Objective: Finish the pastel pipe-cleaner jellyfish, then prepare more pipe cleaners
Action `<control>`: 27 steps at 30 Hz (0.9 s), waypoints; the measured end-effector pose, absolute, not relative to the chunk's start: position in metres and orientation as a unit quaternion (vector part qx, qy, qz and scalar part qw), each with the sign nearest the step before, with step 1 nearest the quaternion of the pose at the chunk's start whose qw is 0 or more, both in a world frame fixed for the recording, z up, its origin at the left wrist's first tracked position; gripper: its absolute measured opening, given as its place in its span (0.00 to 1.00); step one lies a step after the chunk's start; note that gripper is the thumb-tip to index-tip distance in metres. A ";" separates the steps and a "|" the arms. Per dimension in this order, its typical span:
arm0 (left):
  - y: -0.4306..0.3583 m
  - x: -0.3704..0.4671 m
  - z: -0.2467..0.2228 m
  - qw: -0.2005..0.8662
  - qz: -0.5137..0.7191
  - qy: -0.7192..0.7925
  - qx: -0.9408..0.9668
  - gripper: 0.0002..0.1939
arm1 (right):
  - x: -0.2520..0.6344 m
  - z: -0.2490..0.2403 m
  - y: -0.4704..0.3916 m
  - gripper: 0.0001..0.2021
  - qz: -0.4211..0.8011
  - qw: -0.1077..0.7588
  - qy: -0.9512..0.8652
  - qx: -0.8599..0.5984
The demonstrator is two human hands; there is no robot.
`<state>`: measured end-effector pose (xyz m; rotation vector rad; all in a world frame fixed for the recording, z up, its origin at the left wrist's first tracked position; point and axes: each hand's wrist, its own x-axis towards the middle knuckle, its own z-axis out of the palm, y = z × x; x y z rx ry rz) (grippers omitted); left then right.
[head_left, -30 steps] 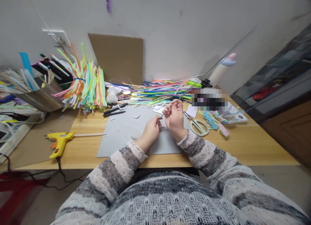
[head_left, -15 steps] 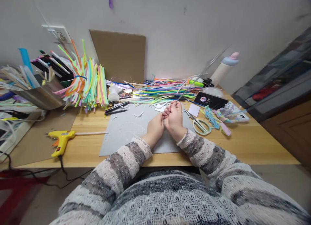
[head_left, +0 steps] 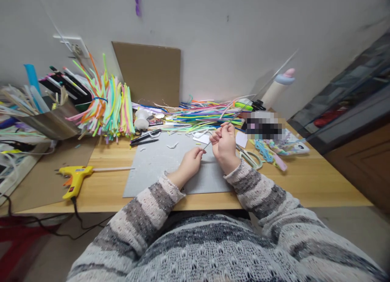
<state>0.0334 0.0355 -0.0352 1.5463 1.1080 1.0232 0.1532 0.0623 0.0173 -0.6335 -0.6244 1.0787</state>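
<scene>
A long, thin grey pipe cleaner runs through both hands and sticks up to the far right, its end blurred against the wall. My left hand pinches its near end between thumb and fingertips. Higher and to the right, my right hand is closed around the same stem, fingers curled. Both hands are above a grey cutting mat. White scraps lie on the mat. Scissors with pale handles rest just right of my right hand, partly hidden by it.
A yellow glue gun lies at the left. Behind it stand a bundle of colourful pipe cleaners and a metal holder of sticks. Loose pipe cleaners line the wall, beside a leaning cardboard sheet. Black pens lie on the mat's edge.
My hands, together before, have drawn apart: the left moved down and left, the right shifted slightly right. A short length of the pipe cleaner now shows between them.
</scene>
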 end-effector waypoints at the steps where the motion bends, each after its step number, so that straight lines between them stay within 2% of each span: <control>1: 0.036 0.033 -0.036 0.491 0.411 0.454 0.619 0.08 | 0.157 0.018 0.064 0.11 0.494 0.769 -0.285 -0.288; 7: 0.035 0.036 -0.033 0.611 0.376 0.444 0.536 0.11 | 0.174 0.018 0.070 0.08 0.551 0.748 -0.273 -0.252; 12: 0.035 0.025 -0.021 0.661 0.363 0.450 0.479 0.12 | 0.173 0.013 0.071 0.08 0.564 0.715 -0.334 -0.242; 15: 0.034 0.010 -0.014 0.668 0.351 0.458 0.470 0.11 | 0.177 0.012 0.070 0.13 0.528 0.686 -0.402 -0.298; 17: 0.033 -0.002 -0.010 0.670 0.337 0.463 0.473 0.11 | 0.185 0.013 0.066 0.15 0.494 0.619 -0.475 -0.383; 19: 0.031 -0.013 -0.008 0.667 0.323 0.469 0.480 0.12 | 0.195 0.016 0.058 0.17 0.409 0.513 -0.572 -0.492; 21: 0.030 -0.021 -0.007 0.660 0.311 0.476 0.492 0.12 | 0.201 0.023 0.047 0.21 0.229 0.430 -0.662 -0.570; 22: 0.029 -0.023 -0.007 0.655 0.306 0.478 0.499 0.13 | 0.202 0.027 0.040 0.23 0.114 0.419 -0.693 -0.576; 24: 0.027 -0.025 -0.006 0.646 0.295 0.479 0.516 0.14 | 0.195 0.036 0.027 0.22 -0.056 0.396 -0.770 -0.497; 27: 0.025 -0.022 -0.007 0.634 0.274 0.470 0.550 0.15 | 0.174 0.045 0.013 0.12 -0.127 0.271 -0.877 -0.376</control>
